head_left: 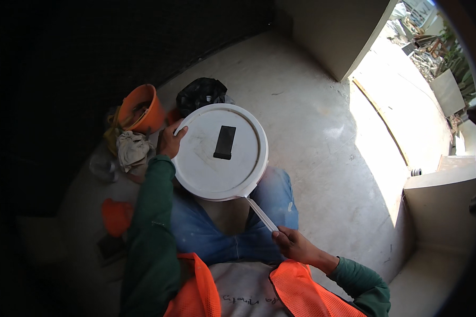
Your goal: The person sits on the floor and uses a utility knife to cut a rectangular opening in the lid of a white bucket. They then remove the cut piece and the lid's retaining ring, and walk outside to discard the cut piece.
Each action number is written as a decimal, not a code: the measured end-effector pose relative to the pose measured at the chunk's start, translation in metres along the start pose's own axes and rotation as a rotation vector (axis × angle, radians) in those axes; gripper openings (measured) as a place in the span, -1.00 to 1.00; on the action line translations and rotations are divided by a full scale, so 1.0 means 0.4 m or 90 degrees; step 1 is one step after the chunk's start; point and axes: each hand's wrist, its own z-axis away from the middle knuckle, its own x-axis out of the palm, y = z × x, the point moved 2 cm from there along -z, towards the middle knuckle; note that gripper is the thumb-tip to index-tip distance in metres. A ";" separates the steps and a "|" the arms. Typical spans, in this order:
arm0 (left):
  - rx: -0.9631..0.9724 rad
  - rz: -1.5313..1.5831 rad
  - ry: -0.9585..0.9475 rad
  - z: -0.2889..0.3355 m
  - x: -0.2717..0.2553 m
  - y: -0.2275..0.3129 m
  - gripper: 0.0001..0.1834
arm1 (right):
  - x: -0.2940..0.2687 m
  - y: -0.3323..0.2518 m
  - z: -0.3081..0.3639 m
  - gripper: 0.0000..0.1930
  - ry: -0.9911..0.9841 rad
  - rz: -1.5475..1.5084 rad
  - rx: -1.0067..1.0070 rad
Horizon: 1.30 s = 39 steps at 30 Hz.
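Note:
A round white bucket lid [198,164] with a black rectangular patch [225,141] faces up at me, over my blue-jeaned legs. It sits on a white bucket, of which only a little of the side shows below the rim. At the upper left of the rim, my left hand [168,141] grips the edge, thumb on top. From the lower right of the rim a narrow white plastic strip [262,213] hangs off, still joined at its upper end. My right hand [295,245] pinches the strip's free end between thumb and fingers.
On the left stand an orange bucket [156,113] with things inside, a crumpled pale rag [135,150] and a clear plastic item [103,168]. A black plastic bag [201,92] lies beyond the lid; an orange object [116,216] lies by my left arm. Concrete floor [322,158] reaches a sunlit opening.

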 end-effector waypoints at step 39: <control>-0.154 -0.239 0.191 0.115 0.070 0.067 -0.54 | 0.077 -0.129 -0.250 -0.66 -0.061 -0.468 0.109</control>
